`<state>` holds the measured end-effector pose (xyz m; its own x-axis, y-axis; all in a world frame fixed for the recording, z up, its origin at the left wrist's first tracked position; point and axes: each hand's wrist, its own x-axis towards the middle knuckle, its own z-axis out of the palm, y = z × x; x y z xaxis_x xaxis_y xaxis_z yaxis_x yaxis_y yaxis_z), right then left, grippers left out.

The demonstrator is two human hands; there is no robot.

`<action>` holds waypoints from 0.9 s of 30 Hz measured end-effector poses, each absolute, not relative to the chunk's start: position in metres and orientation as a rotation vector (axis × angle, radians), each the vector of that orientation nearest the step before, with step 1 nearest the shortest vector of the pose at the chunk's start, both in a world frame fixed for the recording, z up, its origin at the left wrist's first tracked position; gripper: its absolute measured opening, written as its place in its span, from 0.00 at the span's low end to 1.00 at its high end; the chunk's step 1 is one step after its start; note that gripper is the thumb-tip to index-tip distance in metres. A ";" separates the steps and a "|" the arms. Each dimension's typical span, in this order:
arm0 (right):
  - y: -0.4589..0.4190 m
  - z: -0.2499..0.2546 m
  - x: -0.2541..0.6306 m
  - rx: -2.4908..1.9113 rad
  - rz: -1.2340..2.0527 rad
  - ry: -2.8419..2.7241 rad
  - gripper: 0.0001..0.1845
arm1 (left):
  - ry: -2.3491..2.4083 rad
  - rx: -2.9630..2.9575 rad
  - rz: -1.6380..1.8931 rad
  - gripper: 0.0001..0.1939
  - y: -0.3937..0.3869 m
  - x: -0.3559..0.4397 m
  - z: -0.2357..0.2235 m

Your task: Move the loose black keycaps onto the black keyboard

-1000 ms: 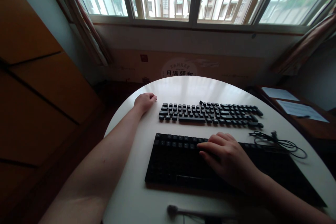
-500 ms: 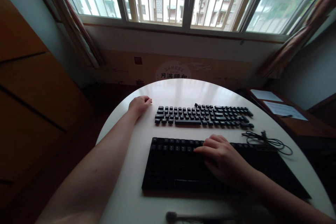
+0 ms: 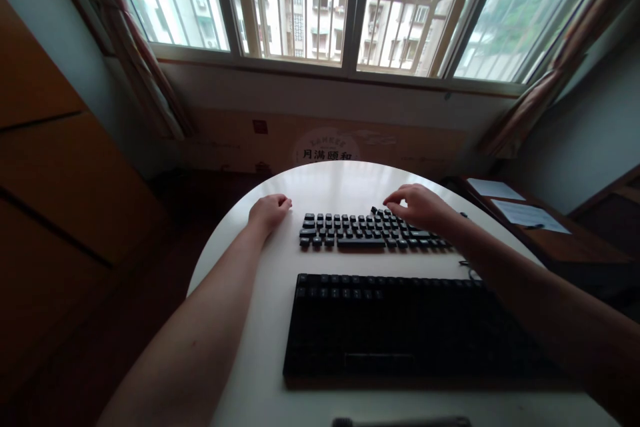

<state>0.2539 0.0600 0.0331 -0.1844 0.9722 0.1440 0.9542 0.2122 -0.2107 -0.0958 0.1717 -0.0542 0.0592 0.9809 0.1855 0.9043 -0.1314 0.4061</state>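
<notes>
My right hand [image 3: 417, 205] is over the back row of loose black keycaps [image 3: 361, 230], its thumb and forefinger bent close together. Whether a keycap is between them I cannot make out. One tilted keycap [image 3: 374, 210] lies just left of these fingertips. On the white table, left of the keycaps, my left hand [image 3: 270, 212] rests with its fingers curled closed; its inside is hidden. Nearer to me lies a black keyboard [image 3: 390, 330]. Keycaps fill much of its back row and the left part of the second row; the dark area below shows no distinct caps.
A round white table [image 3: 250, 360] carries everything. A cable [image 3: 470, 271] is partly behind my right forearm. At the front edge lies a dark-handled tool [image 3: 400, 422], cut off by the frame. Papers [image 3: 530, 215] and a pen [image 3: 534, 226] lie on a brown desk at right.
My right hand has left the keyboard's second row and moved away from me to the loose keycaps. A keycap shows where its fingertips were. My left hand stays put; the view tilts slightly up.
</notes>
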 end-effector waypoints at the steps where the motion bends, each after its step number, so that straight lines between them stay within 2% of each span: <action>1: 0.079 0.034 0.256 -1.917 0.143 -2.206 0.14 | 1.938 2.145 0.629 0.16 0.172 -0.096 -0.054; 7: 0.145 0.013 0.253 -2.210 0.212 -2.117 0.16 | 1.919 2.145 0.659 0.15 0.171 -0.097 -0.055; 16: 0.162 -0.010 0.247 -2.359 0.249 -2.167 0.17 | 1.917 2.132 0.660 0.15 0.170 -0.097 -0.054; 22: 0.160 -0.014 0.240 -2.287 0.250 -2.148 0.12 | 1.921 2.134 0.657 0.15 0.169 -0.096 -0.053; 27: 0.147 -0.003 0.230 -2.025 0.260 -2.088 0.09 | 1.927 2.126 0.660 0.15 0.169 -0.096 -0.054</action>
